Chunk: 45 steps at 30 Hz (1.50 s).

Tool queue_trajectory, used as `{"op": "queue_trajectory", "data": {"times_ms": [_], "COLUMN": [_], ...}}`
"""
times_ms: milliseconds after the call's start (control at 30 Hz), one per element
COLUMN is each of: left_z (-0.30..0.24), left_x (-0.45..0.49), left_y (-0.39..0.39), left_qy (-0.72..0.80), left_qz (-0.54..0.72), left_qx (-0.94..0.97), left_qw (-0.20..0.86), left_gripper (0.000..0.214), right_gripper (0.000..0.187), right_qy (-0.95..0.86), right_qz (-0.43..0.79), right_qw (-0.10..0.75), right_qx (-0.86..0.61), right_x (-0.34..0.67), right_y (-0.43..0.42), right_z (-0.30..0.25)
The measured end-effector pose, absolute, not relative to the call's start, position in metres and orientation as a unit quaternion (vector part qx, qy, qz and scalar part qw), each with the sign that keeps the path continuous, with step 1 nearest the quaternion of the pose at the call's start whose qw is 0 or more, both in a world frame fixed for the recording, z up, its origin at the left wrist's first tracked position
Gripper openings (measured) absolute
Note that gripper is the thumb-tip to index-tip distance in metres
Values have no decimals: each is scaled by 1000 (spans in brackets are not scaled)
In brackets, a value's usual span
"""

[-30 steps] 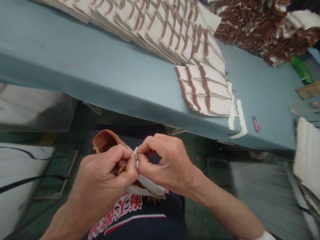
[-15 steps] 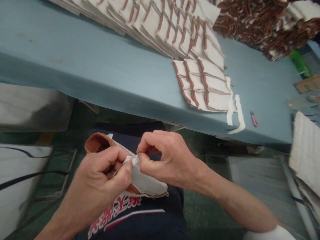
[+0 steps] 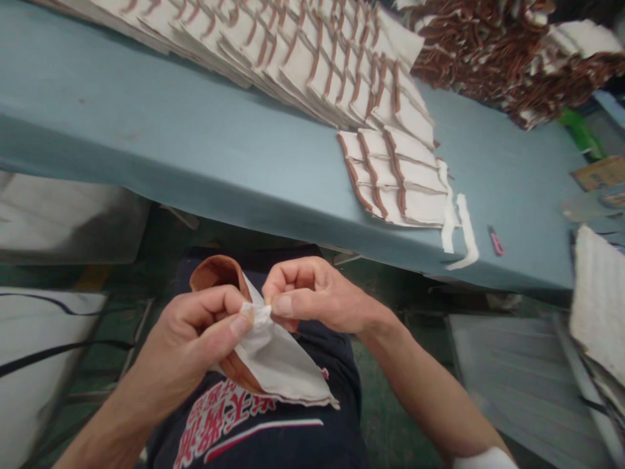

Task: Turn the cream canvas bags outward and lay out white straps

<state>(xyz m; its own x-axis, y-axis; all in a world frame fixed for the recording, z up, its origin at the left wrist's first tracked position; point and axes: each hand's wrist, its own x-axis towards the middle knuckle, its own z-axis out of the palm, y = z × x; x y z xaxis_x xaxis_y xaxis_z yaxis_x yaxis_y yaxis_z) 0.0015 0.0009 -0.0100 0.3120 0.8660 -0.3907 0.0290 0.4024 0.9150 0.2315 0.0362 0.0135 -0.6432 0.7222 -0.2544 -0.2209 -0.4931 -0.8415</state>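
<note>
Over my lap I hold a small white fabric pouch with a brown lining that shows at its open end. My left hand is closed on the pouch, thumb pressing its bunched white corner. My right hand pinches the same corner from the other side, fingers curled. Both hands meet at that corner, below the near edge of the blue table.
Rows of finished white pouches with brown trim overlap across the table, the nearest group by the front edge. Two white strips and a small pink object lie beside it. A tangled brown-and-white heap sits far right.
The white pouch has spread out wider below my hands and hangs further over my lap. My right hand has turned, its thumb now flat on the bunched corner.
</note>
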Motion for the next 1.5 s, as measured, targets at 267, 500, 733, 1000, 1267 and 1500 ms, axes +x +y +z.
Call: {"op": "queue_trajectory", "data": {"times_ms": [267,500,733,1000,1267,1500], "left_z": [-9,-6,4,21,21,14], "left_x": [-2,-2,8,15,18,13], "left_y": [1,-4,-13,-14,-16,-18], "left_qy": [501,527,569,607,622,600], "left_qz": [331,340,349,375,399,399], "left_qx": [476,494,508,545,516,495], "left_qw": [643,602,543,440,434,486], "left_gripper": [42,38,34,28,29,30], "right_gripper": [35,36,42,37,40,50], "right_qy": [-409,-412,-410,-450,-448,-442], "right_qz": [796,801,829,725,665,708], "right_qw": [317,311,300,342,421,434], "right_qx": [-313,-304,-234,-392,-424,-338], "right_x": [231,233,237,220,202,189], "right_y": [36,33,36,30,28,26], "right_z": [4,-1,-7,-22,-29,-29]}}
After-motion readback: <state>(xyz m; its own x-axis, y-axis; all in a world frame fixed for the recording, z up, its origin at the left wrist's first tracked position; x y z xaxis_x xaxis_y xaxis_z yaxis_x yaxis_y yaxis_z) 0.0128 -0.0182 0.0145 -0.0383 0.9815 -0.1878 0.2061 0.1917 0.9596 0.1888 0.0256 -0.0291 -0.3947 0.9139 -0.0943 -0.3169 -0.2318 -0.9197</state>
